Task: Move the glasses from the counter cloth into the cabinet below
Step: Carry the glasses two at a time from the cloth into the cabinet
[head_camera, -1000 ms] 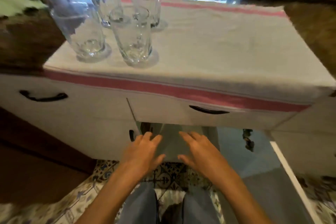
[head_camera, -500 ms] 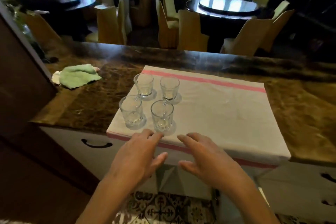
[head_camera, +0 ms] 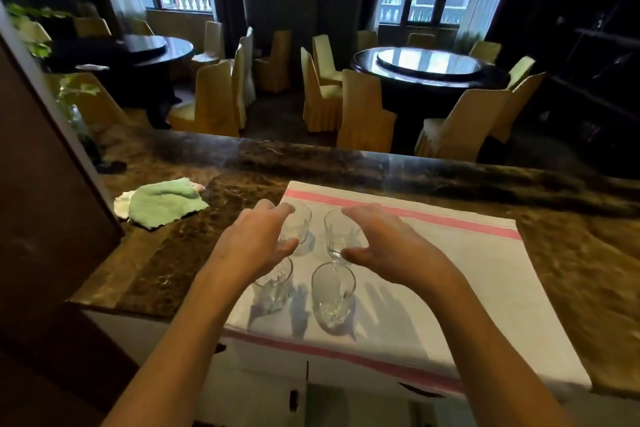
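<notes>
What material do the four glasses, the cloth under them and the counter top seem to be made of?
Glasses: clear glass, glossy; the cloth shows through them and they catch highlights.
Cloth: woven fabric, matte white with pink stripes; it drapes over the counter edge.
Counter: probably polished marble or similar stone; brown with veins and a sheen.

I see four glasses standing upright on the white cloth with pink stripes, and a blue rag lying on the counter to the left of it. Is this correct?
Not quite: the rag is green, not blue, as the head view shows. The rest holds: four glasses stand upright on the white cloth with pink stripes, and the rag lies on the counter to its left.
</notes>
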Available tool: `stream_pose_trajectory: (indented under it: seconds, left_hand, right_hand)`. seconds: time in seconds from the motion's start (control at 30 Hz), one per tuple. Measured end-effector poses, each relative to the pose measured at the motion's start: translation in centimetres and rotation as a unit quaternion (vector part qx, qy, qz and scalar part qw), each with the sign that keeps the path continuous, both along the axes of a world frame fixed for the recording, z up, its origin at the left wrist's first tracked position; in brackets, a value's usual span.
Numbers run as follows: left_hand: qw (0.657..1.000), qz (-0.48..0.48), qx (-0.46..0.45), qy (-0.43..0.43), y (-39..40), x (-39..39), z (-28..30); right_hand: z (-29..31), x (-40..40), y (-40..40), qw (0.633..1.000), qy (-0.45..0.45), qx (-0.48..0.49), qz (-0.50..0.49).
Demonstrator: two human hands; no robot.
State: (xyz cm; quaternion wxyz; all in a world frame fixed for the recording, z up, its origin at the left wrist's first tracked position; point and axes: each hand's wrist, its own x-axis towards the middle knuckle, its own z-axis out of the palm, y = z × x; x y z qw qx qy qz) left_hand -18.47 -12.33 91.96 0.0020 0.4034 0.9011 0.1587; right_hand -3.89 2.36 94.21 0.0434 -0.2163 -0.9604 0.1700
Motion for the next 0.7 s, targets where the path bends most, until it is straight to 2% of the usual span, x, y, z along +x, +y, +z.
stream_pose_trajectory:
  seconds: [0.37, 0.57, 0.7]
  left_hand:
    - [0.994, -0.063, -0.06, -0.067, 7.3, -7.9, -3.5]
    - [0.986, -0.077, -0.107, -0.097, 9.7, -9.6, -6.2]
    - [0.983, -0.086, -0.121, -0.104, 10.2, -10.0, -7.1]
  right_hand:
    - [-3.8, -9.6, 4.8, 0.997, -0.076, -0.001, -0.033]
    - [-7.4, -11.9, 6.1, 0.992, -0.114, -0.04, -0.03]
    - [-8.8, -12.5, 6.5, 0.99, -0.132, -0.034, -0.04]
